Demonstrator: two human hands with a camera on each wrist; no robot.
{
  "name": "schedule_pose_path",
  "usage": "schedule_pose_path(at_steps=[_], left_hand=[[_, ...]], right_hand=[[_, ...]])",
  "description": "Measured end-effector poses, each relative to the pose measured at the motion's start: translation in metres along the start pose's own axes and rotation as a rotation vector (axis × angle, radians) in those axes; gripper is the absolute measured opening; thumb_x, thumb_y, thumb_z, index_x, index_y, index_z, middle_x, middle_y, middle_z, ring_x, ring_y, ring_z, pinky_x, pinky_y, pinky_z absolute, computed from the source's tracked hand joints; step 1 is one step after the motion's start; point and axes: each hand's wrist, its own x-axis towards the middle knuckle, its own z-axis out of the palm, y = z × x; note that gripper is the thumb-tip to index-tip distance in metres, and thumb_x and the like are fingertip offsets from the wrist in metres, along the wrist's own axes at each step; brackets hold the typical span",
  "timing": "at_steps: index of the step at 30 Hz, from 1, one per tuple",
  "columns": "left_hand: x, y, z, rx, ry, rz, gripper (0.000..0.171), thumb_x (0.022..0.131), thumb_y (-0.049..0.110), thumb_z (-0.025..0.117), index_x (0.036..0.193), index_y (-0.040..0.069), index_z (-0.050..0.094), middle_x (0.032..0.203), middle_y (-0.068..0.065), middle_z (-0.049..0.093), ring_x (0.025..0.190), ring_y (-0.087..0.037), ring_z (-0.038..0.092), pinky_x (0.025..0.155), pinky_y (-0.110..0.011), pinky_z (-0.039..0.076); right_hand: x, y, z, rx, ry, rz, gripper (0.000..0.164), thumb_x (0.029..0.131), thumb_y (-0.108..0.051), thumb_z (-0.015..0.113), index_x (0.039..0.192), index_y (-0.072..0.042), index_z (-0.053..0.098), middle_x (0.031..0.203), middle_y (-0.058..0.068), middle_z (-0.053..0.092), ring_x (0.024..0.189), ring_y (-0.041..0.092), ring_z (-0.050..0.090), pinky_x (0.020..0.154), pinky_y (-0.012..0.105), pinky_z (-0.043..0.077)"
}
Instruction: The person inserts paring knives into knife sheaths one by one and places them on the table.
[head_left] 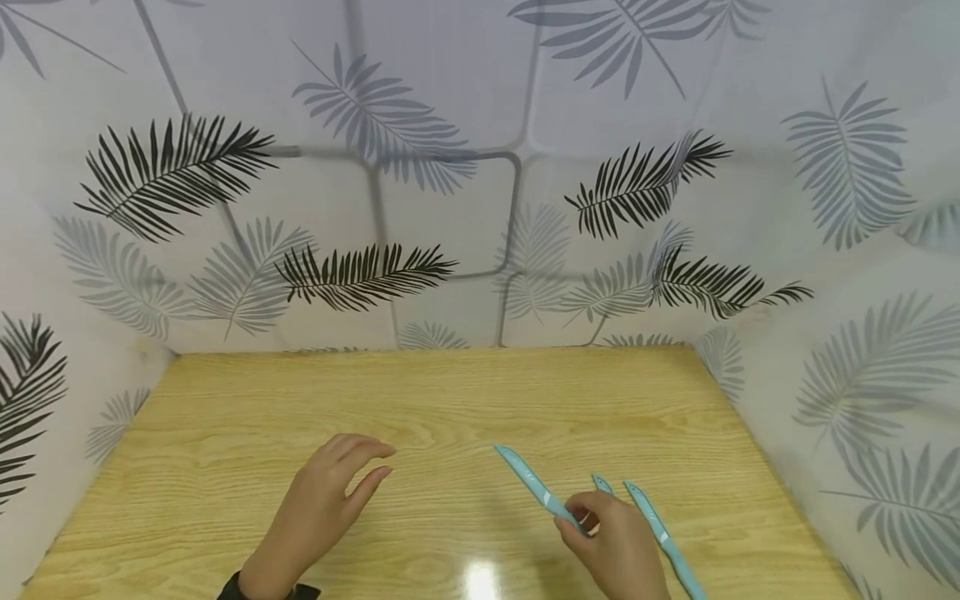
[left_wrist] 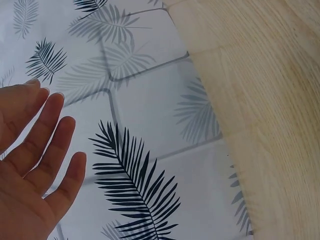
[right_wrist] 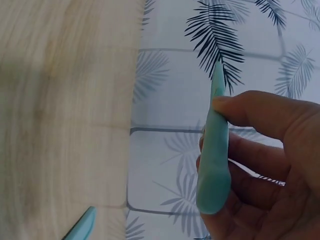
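Note:
In the head view my right hand pinches a light-blue knife by its handle, the tip pointing up and to the left over the table. The right wrist view shows the thumb pressed on the handle, whose rounded butt faces that camera, with the fingers on its other side. Two more light-blue knives are close by: one lies on the table right of this hand, and another shows only its tip, the rest hidden behind the hand. My left hand hovers over the table's left half, fingers relaxed and holding nothing.
The wood-grain table is enclosed at the back and both sides by a pale cloth printed with feather-like leaves. A dark cuff circles my left wrist. Light glares off the tabletop near the front.

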Motion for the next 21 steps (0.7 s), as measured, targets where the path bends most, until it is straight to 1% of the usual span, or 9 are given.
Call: schedule_pose_path(at_steps=[4, 9, 11, 16, 21], left_hand=[[-0.002, -0.003, 0.001, 0.0, 0.009, -0.003, 0.029, 0.076, 0.009, 0.074, 0.103, 0.017, 0.066, 0.103, 0.01, 0.06, 0.096, -0.008, 0.054, 0.077, -0.028, 0.049], [-0.003, -0.003, 0.003, -0.006, 0.022, 0.0, 0.027, 0.075, 0.007, 0.075, 0.1, 0.015, 0.067, 0.101, 0.01, 0.06, 0.094, -0.008, 0.055, 0.076, -0.028, 0.05], [-0.003, -0.002, 0.004, -0.013, 0.023, 0.0, 0.027, 0.075, 0.007, 0.075, 0.099, 0.015, 0.067, 0.1, 0.01, 0.061, 0.094, -0.008, 0.055, 0.076, -0.028, 0.05], [-0.005, -0.002, 0.006, -0.018, 0.007, -0.008, 0.026, 0.075, 0.008, 0.075, 0.098, 0.017, 0.066, 0.1, 0.012, 0.06, 0.094, -0.008, 0.055, 0.076, -0.029, 0.05], [-0.009, -0.002, 0.008, -0.007, -0.013, -0.033, 0.024, 0.077, 0.01, 0.074, 0.099, 0.019, 0.067, 0.101, 0.014, 0.059, 0.096, -0.006, 0.054, 0.077, -0.029, 0.05]], right_hand=[[-0.003, 0.007, 0.001, -0.02, 0.009, 0.095, 0.013, 0.077, -0.02, 0.074, 0.083, -0.01, 0.07, 0.073, -0.009, 0.061, 0.062, 0.004, 0.053, 0.052, 0.021, 0.046], [-0.007, 0.018, 0.003, -0.023, -0.003, 0.224, 0.015, 0.078, -0.021, 0.073, 0.081, -0.006, 0.069, 0.07, -0.007, 0.06, 0.06, 0.006, 0.053, 0.05, 0.023, 0.046], [-0.009, 0.023, 0.004, -0.026, -0.008, 0.263, 0.016, 0.078, -0.021, 0.072, 0.08, -0.005, 0.069, 0.069, -0.006, 0.06, 0.059, 0.007, 0.054, 0.05, 0.023, 0.046], [-0.015, 0.036, 0.008, -0.055, -0.035, 0.313, 0.021, 0.078, -0.022, 0.073, 0.079, -0.002, 0.067, 0.068, -0.004, 0.06, 0.057, 0.01, 0.054, 0.05, 0.027, 0.049], [-0.019, 0.047, 0.014, -0.12, -0.08, 0.368, 0.024, 0.077, -0.025, 0.074, 0.082, -0.003, 0.067, 0.071, -0.003, 0.061, 0.062, 0.013, 0.058, 0.058, 0.033, 0.052]])
